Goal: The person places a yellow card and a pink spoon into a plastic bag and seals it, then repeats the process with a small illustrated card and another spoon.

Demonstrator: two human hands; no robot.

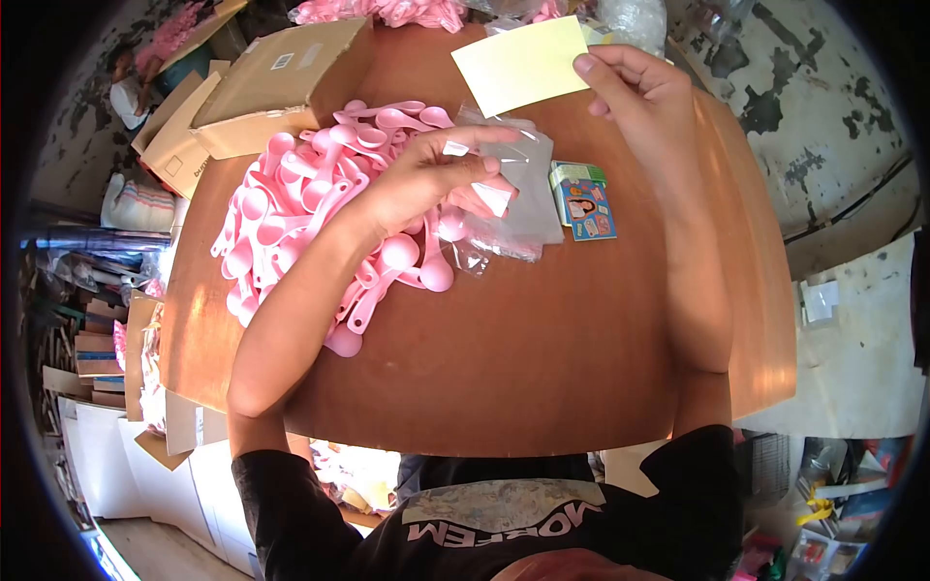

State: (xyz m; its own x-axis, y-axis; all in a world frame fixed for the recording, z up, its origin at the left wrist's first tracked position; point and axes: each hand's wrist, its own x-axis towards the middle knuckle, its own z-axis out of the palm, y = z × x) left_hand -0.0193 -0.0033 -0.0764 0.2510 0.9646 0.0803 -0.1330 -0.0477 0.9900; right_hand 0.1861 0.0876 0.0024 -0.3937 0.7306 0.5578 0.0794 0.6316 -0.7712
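My right hand [635, 89] pinches the corner of a pale yellow sheet of paper [521, 70], held up over the far side of the table. Above the spoon pile's right edge, my left hand [431, 176] has small white paper pieces [495, 198] at its fingers; whether they are gripped or stuck on is hard to see. Pink plastic measuring spoons [291, 208] lie heaped under and left of this hand. Clear plastic bags [528, 198] lie just beyond its fingertips. To their right sits a small stack of blue and green printed cards [586, 205].
An upright cardboard box [291, 82] stands at the table's far left, behind the spoons. More pink items [387, 12] and a clear plastic bundle [632, 21] are along the far edge. The brown table [542, 358] ends in a curved edge near my body. Another person [128, 92] is at the upper left.
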